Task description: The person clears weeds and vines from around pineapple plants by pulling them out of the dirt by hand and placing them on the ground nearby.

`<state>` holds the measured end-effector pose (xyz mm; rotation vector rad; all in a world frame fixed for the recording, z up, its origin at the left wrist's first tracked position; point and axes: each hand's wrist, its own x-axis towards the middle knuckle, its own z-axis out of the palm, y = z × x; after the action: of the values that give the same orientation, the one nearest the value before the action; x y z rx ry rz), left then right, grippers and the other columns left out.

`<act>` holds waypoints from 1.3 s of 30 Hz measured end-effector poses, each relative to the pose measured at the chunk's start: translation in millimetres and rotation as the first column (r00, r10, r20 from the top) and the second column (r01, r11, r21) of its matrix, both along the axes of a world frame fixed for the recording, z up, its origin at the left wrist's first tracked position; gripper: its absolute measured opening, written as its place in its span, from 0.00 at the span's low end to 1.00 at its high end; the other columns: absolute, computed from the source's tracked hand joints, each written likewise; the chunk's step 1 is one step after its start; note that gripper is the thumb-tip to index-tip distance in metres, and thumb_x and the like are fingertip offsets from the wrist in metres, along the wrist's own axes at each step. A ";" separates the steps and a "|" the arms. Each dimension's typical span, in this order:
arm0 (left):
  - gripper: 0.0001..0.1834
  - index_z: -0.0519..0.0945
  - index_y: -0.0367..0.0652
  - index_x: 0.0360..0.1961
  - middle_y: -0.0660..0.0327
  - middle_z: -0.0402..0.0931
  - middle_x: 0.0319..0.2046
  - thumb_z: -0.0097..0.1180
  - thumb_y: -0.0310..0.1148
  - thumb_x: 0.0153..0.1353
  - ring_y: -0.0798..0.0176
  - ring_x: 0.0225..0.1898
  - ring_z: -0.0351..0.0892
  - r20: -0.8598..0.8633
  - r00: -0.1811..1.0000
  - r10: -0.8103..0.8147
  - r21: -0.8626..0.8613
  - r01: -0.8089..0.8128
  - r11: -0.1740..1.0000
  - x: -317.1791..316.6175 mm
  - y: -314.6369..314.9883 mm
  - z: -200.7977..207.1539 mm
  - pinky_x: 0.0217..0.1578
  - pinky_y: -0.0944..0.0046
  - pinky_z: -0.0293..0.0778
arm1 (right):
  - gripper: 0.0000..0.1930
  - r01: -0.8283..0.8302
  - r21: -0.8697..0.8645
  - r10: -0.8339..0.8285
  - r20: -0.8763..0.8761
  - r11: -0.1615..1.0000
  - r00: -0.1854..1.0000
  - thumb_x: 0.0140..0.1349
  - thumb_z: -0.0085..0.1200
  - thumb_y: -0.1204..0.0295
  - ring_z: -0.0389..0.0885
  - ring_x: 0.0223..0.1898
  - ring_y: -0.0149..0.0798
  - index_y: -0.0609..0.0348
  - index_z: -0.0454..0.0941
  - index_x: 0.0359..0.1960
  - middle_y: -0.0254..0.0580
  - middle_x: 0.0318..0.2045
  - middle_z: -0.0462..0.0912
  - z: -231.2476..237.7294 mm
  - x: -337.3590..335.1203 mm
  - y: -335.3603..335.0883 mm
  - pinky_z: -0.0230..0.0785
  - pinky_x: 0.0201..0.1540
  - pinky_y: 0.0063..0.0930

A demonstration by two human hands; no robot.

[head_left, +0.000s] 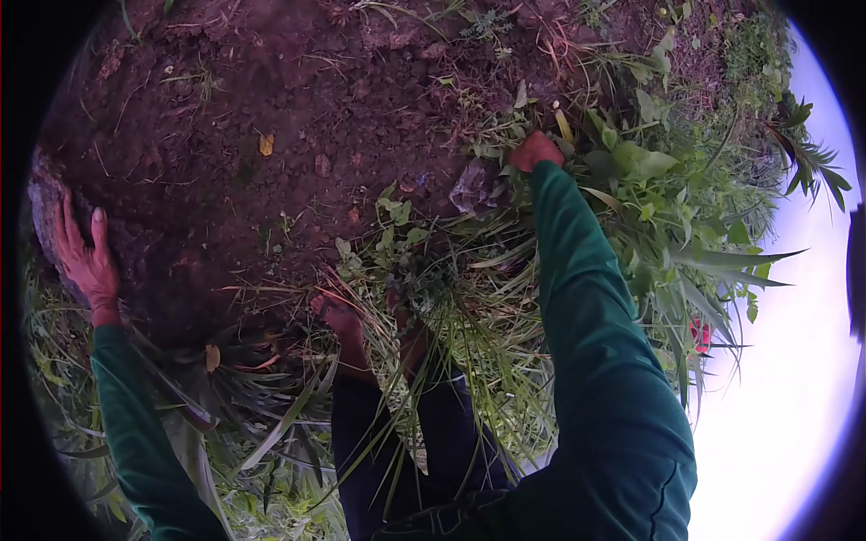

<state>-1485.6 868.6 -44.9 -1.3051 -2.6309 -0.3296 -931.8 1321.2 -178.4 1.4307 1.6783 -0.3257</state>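
Observation:
My left hand (87, 263) lies flat with fingers spread on a large grey rock (43, 200) at the far left, beside the bare soil. It holds nothing. Further right and farther out, my right hand (538, 151) is closed in a fist at the edge of a patch of leafy green weeds (645, 162). Its fingers are turned away, so what they grip is hidden. A yellowed leaf (564, 126) stands right beside that fist. Just left of it, a crumpled greyish piece (475, 187) rests on the ground; I cannot tell its kind.
Dark, moist soil (225, 108) stretches ahead, with a small yellow leaf (266, 144) on it. Long grass (469, 334) surrounds my bare feet (338, 316). Broad strap-leaved plants (198, 406) grow at the lower left. A red thing (700, 334) shows among leaves at right.

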 end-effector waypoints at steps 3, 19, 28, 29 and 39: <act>0.31 0.66 0.49 0.66 0.54 0.61 0.65 0.49 0.51 0.65 0.51 0.67 0.57 -0.001 1.000 -0.003 0.017 0.003 1.000 0.0 2.3 -7.4 0.66 0.53 0.52 | 0.16 -0.820 -0.375 0.893 0.050 0.432 0.448 0.56 0.55 0.65 0.82 0.47 0.48 0.57 0.83 0.43 0.45 0.47 0.82 -14.6 10.6 -5.7 0.75 0.49 0.41; 0.35 0.60 0.70 0.68 0.60 0.55 0.69 0.44 0.65 0.61 0.53 0.70 0.52 -0.065 0.984 0.166 -0.038 -0.169 0.985 0.3 2.5 -15.6 0.63 0.38 0.50 | 0.23 0.145 -0.310 -0.118 0.106 0.939 0.987 0.48 0.59 0.52 0.82 0.41 0.55 0.59 0.82 0.37 0.56 0.39 0.82 166.0 245.1 -303.7 0.74 0.44 0.46; 0.36 0.61 0.69 0.67 0.62 0.55 0.69 0.46 0.67 0.59 0.52 0.69 0.53 -0.068 0.984 0.167 -0.009 -0.168 0.986 11.4 6.4 -10.7 0.61 0.33 0.49 | 0.22 0.333 -0.425 -0.343 0.056 0.842 0.938 0.58 0.50 0.61 0.80 0.43 0.57 0.55 0.76 0.53 0.57 0.40 0.81 217.6 217.7 -456.9 0.71 0.49 0.48; 0.36 0.62 0.69 0.67 0.63 0.55 0.69 0.46 0.66 0.59 0.52 0.69 0.52 -0.076 0.982 0.175 -0.014 -0.176 0.984 9.1 3.6 -9.6 0.61 0.32 0.49 | 0.21 0.302 -0.426 -0.329 0.010 0.853 0.944 0.58 0.51 0.61 0.80 0.43 0.57 0.55 0.77 0.52 0.58 0.40 0.81 210.2 201.0 -445.7 0.71 0.49 0.49; 0.35 0.63 0.66 0.67 0.61 0.57 0.68 0.47 0.64 0.60 0.50 0.68 0.53 -0.056 0.981 0.184 -0.059 -0.187 0.981 17.2 7.2 6.8 0.61 0.33 0.49 | 0.16 0.067 0.358 0.226 -0.712 0.931 0.665 0.53 0.54 0.66 0.79 0.35 0.64 0.67 0.77 0.38 0.64 0.30 0.80 160.3 -69.2 -175.9 0.73 0.42 0.50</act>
<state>-1468.4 875.8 -38.1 -1.0592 -2.7137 -0.1822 -1001.1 1145.3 -18.0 1.5847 2.5827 -0.6526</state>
